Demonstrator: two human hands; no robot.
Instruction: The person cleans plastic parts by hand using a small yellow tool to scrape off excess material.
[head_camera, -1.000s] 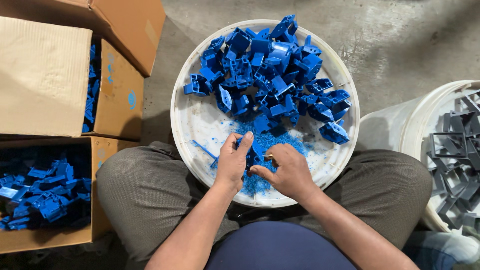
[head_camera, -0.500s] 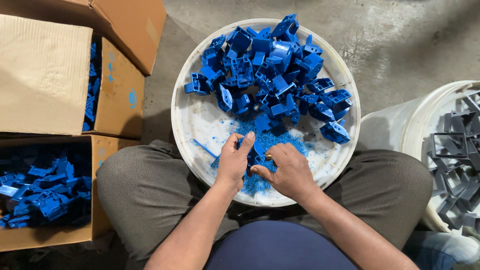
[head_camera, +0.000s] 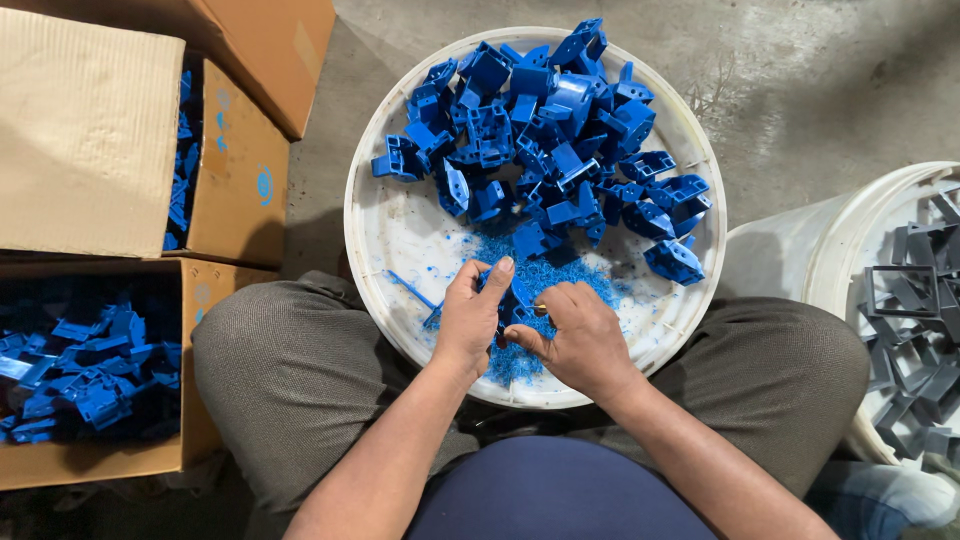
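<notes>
My left hand (head_camera: 470, 318) and right hand (head_camera: 578, 338) sit over the near edge of the round white plastic tub (head_camera: 372, 235) resting between my knees, just as they did a second ago; I see almost no shift in either wrist. Between them I hold a small blue moulded plastic part (head_camera: 516, 302), the left fingers curled round its left side with the thumb up, the right fingers pinched closed against its lower right edge, where a thin pale tool tip shows. Whether that tool is a blade I cannot tell. Under my hands lies a patch of loose blue plastic shavings (head_camera: 545, 275), and it looks the same size as before. The heap of blue moulded plastic parts (head_camera: 545, 130) fills the far half of the tub, unchanged. To my left an open brown cardboard box (head_camera: 120, 465) holds more blue pieces, with a second cardboard box (head_camera: 90, 130) beyond it. To my right a white bucket (head_camera: 800, 265) holds grey plastic frames (head_camera: 915, 330).
</notes>
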